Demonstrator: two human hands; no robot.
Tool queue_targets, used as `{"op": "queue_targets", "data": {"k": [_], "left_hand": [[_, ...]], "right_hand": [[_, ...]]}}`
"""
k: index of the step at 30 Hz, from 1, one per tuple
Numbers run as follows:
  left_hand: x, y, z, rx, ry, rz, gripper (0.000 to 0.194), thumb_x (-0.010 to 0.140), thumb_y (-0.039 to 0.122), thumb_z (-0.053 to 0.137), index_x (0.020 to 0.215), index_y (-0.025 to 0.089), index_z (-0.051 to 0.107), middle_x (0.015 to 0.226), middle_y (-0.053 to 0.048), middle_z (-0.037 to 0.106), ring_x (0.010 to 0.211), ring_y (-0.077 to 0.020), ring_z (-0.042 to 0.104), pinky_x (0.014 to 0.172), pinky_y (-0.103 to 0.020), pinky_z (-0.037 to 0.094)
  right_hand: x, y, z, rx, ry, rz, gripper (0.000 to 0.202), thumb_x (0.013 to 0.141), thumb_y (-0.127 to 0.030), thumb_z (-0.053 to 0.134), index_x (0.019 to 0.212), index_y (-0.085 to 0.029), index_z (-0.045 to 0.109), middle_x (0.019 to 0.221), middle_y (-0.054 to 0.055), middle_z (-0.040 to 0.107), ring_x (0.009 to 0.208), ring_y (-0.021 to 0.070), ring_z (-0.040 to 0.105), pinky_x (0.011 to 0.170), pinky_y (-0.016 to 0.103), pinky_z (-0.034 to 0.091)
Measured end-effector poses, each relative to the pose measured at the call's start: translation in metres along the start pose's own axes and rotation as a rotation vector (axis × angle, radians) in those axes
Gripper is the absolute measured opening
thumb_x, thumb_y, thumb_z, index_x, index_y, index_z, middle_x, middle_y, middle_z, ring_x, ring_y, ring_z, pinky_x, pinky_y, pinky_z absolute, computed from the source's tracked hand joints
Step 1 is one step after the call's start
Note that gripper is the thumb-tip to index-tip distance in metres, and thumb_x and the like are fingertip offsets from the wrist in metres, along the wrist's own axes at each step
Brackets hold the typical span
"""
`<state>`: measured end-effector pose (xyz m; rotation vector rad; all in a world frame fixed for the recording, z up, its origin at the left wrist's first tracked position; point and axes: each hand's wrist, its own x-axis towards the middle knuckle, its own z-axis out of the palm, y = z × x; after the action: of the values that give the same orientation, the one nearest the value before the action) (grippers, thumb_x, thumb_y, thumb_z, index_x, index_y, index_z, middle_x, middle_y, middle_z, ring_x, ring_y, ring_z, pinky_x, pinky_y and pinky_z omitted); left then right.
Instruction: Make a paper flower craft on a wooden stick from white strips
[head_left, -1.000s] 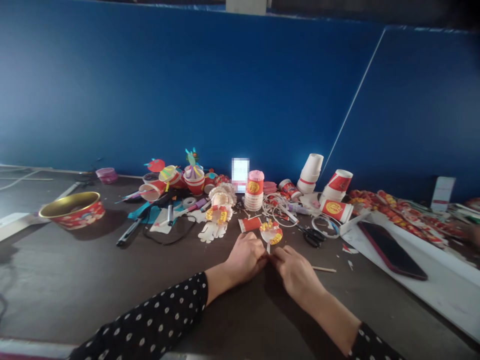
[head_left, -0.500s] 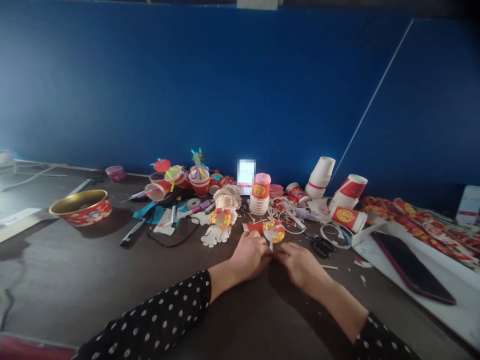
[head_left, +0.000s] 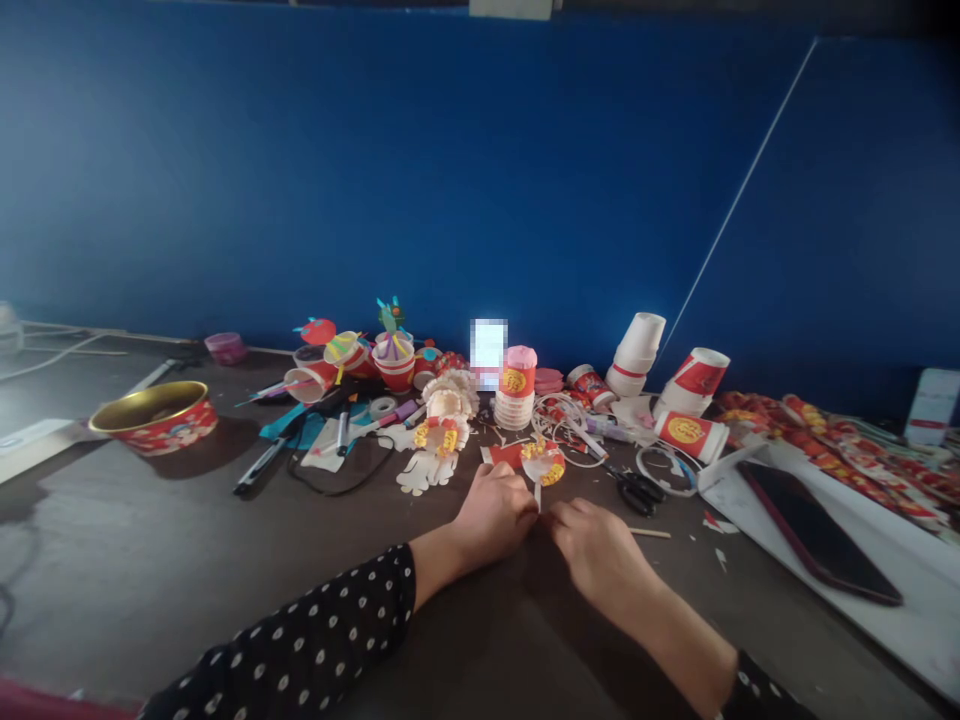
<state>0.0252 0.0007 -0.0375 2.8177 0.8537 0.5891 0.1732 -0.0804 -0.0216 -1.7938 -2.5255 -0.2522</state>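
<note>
My left hand [head_left: 496, 512] rests low over the dark table with its fingers curled closed. My right hand [head_left: 596, 548] is beside it, thumb and fingers bent together; whatever sits in either grip is hidden. Just beyond my fingertips lies a round white piece with a curled yellow-and-red edge [head_left: 555, 472]. From it a narrow white strip [head_left: 538, 496] runs down between my hands; I cannot tell if either touches it. Behind my left hand lies a flat red piece [head_left: 504, 455]. Black-handled scissors [head_left: 639, 492] lie right of the round piece, near a thin wooden stick [head_left: 649, 533].
Several stacked paper cups [head_left: 514, 412] stand behind my hands, with more cups [head_left: 639, 350] at right. A dark phone [head_left: 821, 530] lies on a white tray [head_left: 911, 610]. Left are a red-and-gold bowl [head_left: 161, 428], a box cutter [head_left: 262, 465] and a white paper cutout [head_left: 425, 472].
My right hand has drawn slightly away from the left and closer to me, widening the gap between them. The whole view has shifted a little.
</note>
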Motion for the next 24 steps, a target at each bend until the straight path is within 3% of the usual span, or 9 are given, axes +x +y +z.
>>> {"op": "queue_targets", "data": {"k": [8, 14, 18, 24], "left_hand": [[-0.0024, -0.0013, -0.0031, -0.083, 0.018, -0.079, 0.019, 0.063, 0.01, 0.05, 0.074, 0.017, 0.064, 0.077, -0.003, 0.065, 0.081, -0.0199, 0.052, 0.073, -0.033, 0.035], [-0.0019, -0.0014, -0.0004, -0.095, 0.044, -0.049, 0.01, 0.074, 0.02, 0.055, 0.075, 0.019, 0.065, 0.079, -0.002, 0.065, 0.081, -0.0189, 0.053, 0.074, -0.032, 0.034], [0.0014, -0.0042, 0.0018, -0.099, 0.031, -0.07, 0.013, 0.081, 0.023, 0.055, 0.075, 0.019, 0.066, 0.081, -0.001, 0.065, 0.083, -0.0178, 0.053, 0.075, -0.032, 0.034], [0.0058, -0.0052, 0.0048, -0.033, 0.0, -0.095, 0.016, 0.083, 0.024, 0.053, 0.074, 0.019, 0.066, 0.079, -0.002, 0.063, 0.081, -0.0183, 0.052, 0.074, -0.032, 0.035]], "right_hand": [[0.001, 0.0002, 0.0043, 0.0, 0.004, 0.042, 0.028, 0.087, -0.01, 0.038, 0.093, -0.018, 0.064, 0.087, 0.004, 0.064, 0.08, 0.017, 0.054, 0.068, 0.027, 0.037], [0.0053, -0.0018, 0.0002, 0.004, -0.026, 0.079, 0.029, 0.088, -0.011, 0.036, 0.096, -0.018, 0.063, 0.09, 0.005, 0.063, 0.082, 0.017, 0.053, 0.068, 0.027, 0.037], [0.0084, -0.003, 0.0005, -0.04, -0.022, 0.077, 0.03, 0.088, -0.01, 0.035, 0.091, -0.017, 0.064, 0.091, 0.006, 0.062, 0.084, 0.0185, 0.052, 0.069, 0.028, 0.036], [0.0068, -0.004, 0.0028, -0.085, -0.01, 0.103, 0.033, 0.09, -0.011, 0.031, 0.099, -0.017, 0.062, 0.099, 0.008, 0.06, 0.089, 0.0202, 0.051, 0.076, 0.031, 0.034]]}}
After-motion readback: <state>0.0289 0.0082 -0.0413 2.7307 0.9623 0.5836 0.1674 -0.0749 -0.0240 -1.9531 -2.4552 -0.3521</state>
